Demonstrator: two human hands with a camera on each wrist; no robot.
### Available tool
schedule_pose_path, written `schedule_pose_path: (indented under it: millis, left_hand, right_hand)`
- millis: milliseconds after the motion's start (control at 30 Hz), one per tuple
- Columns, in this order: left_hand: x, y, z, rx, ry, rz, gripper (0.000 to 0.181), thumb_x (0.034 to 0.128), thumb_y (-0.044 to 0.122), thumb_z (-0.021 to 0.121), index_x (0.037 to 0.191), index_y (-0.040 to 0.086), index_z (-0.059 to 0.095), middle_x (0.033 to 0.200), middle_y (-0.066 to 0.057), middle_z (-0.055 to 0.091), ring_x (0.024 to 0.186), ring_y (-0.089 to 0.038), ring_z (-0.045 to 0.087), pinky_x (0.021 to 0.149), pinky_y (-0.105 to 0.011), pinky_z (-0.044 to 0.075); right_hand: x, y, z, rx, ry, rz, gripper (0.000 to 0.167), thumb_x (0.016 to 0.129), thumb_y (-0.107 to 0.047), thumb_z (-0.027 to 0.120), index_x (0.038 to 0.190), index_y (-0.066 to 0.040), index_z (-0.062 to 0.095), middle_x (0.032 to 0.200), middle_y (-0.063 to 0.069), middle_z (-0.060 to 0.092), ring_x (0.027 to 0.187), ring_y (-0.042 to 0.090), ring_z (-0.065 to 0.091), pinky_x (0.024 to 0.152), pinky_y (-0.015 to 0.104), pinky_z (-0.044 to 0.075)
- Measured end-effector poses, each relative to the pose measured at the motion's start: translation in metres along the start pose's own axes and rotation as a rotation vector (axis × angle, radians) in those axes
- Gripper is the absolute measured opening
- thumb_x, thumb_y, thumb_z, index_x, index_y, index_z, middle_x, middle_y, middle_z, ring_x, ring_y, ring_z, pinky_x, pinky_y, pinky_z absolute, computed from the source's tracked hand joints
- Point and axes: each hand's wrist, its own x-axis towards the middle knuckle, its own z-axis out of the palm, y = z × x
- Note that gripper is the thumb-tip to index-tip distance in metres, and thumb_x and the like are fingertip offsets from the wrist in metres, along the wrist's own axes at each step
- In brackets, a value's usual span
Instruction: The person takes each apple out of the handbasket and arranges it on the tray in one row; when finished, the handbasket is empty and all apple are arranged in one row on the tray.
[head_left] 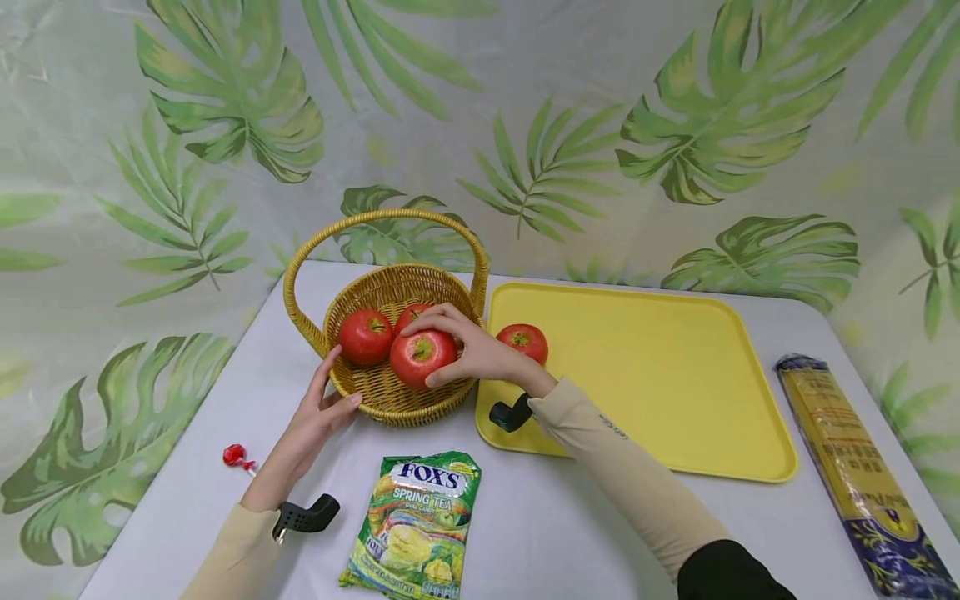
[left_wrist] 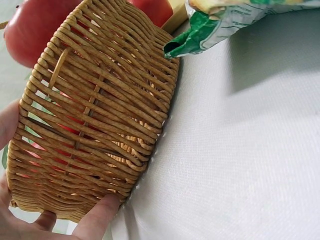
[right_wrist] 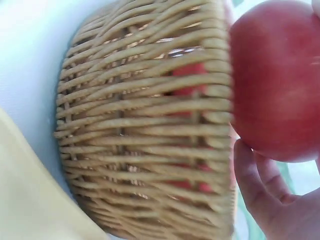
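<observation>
A round wicker basket point(head_left: 401, 414) with a tall arched handle stands on the left of the table. My left hand point(head_left: 307, 425) holds its near left side, fingers spread along the rim and outer wall. Over the basket's opening, my right hand point(head_left: 476, 346) grips a red apple point(head_left: 422, 360) between thumb and fingers. The right wrist view has that apple point(right_wrist: 280, 80) at the level of the rim or above it. Inside the basket lie a red apple point(head_left: 365, 337) and another apple point(head_left: 412, 315), partly hidden. One more apple point(head_left: 522, 340) sits on the yellow tray point(head_left: 637, 383), close beside my right wrist.
In front of the basket lies a green candy bag point(head_left: 420, 525) marked FOX'S. A red-wrapped lollipop point(head_left: 235, 455) is left of my left wrist. A long yellow and blue packet point(head_left: 855, 450) lies along the right edge. Behind the table hangs a leaf-patterned cloth point(head_left: 540, 150).
</observation>
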Motion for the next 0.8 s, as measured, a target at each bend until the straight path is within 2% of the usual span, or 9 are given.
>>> schedule_pose_path:
  millis: [133, 400, 600, 800]
  left_hand:
    - [0.000, 0.000, 0.000, -0.006, -0.003, 0.008, 0.077, 0.0975, 0.007, 0.052, 0.154, 0.033, 0.007, 0.157, -0.004, -0.014, 0.138, -0.042, 0.016, 0.106, -0.054, 0.026]
    - [-0.001, 0.000, 0.000, -0.006, -0.010, 0.015, 0.077, 0.0978, 0.008, 0.052, 0.154, 0.033, 0.005, 0.157, -0.003, -0.016, 0.138, -0.043, 0.015, 0.107, -0.055, 0.025]
    - [-0.001, -0.002, -0.001, 0.000, -0.014, 0.018, 0.077, 0.0979, 0.009, 0.052, 0.154, 0.034, 0.006, 0.157, -0.004, -0.016, 0.137, -0.042, 0.016, 0.107, -0.054, 0.025]
    - [0.001, -0.004, -0.002, 0.011, -0.011, 0.020, 0.076, 0.0978, 0.009, 0.052, 0.154, 0.035, 0.008, 0.157, -0.004, -0.016, 0.138, -0.042, 0.016, 0.106, -0.054, 0.027]
  right_hand:
    - [-0.010, -0.006, -0.009, 0.063, 0.034, 0.024, 0.060, 0.076, -0.014, 0.079, 0.131, -0.018, 0.056, 0.133, -0.002, 0.035, 0.121, 0.018, 0.037, 0.095, 0.037, 0.045]
    - [-0.034, -0.006, -0.036, -0.007, 0.128, 0.004, 0.059, 0.075, -0.012, 0.079, 0.130, -0.014, 0.057, 0.131, 0.002, 0.038, 0.121, 0.021, 0.036, 0.095, 0.042, 0.044]
    - [-0.057, -0.002, -0.061, 0.002, 0.212, 0.084, 0.059, 0.077, -0.013, 0.078, 0.132, -0.018, 0.055, 0.133, 0.001, 0.035, 0.120, 0.024, 0.040, 0.093, 0.045, 0.045]
    - [-0.082, 0.004, -0.081, -0.017, 0.277, 0.155, 0.060, 0.079, -0.014, 0.076, 0.135, -0.018, 0.053, 0.138, 0.003, 0.032, 0.121, 0.024, 0.039, 0.094, 0.046, 0.043]
